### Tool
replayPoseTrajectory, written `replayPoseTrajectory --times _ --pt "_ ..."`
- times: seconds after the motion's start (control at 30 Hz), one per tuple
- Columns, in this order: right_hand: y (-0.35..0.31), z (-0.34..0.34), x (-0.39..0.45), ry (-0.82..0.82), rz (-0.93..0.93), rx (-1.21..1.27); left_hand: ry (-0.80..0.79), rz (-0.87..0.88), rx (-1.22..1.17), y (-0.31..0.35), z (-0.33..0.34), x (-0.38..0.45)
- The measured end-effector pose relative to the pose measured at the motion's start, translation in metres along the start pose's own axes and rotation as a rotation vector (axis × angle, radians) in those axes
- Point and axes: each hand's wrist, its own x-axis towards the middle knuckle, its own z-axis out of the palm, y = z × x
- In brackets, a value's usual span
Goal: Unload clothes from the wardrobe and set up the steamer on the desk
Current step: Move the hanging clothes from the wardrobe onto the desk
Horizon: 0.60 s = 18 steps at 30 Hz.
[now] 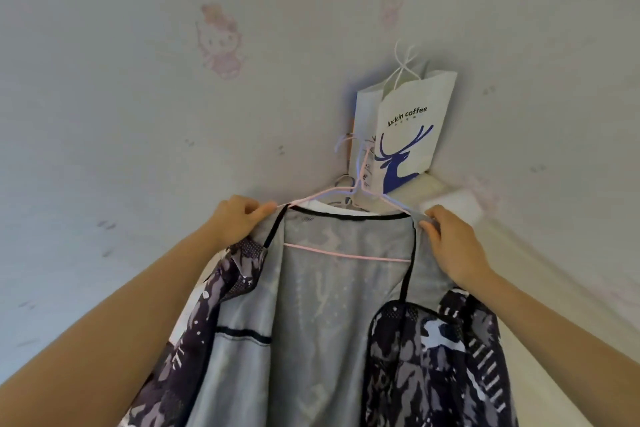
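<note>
We hold a camouflage-print jacket (346, 305) up before a pale wall, its grey lining facing us, draped on a pink hanger (346, 255). Our left hand (239, 218) pinches the left shoulder seam; our right hand (453, 246) grips the right shoulder fabric. Behind the hanger's hook hangs a white paper coffee bag (412, 128).

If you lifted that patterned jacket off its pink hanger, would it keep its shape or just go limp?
Probably limp. The jacket looks thin: its open front panels hang in soft folds below the pink hanger. It also seems light, since the left hand and right hand hold its shoulders with only a fingertip pinch. The smooth-looking lining might let it slide off the hanger.
</note>
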Motion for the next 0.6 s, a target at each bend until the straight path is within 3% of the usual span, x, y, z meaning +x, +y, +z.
replayPoseTrajectory --times 0.1,0.17,0.5,0.6 --pt "0.016 0.026 0.009 -0.052 0.043 0.015 -0.101 -0.06 -0.209 -0.026 0.013 0.007" --pt "0.024 0.039 0.013 -0.08 0.075 0.035 -0.085 -0.059 -0.207 -0.039 0.024 0.011" --pt "0.022 0.067 0.074 -0.148 0.115 0.086 0.311 -0.186 -0.177 -0.037 0.061 0.065" --pt "0.031 0.067 0.093 -0.158 0.159 0.074 0.335 -0.215 -0.14 -0.022 0.062 0.087"
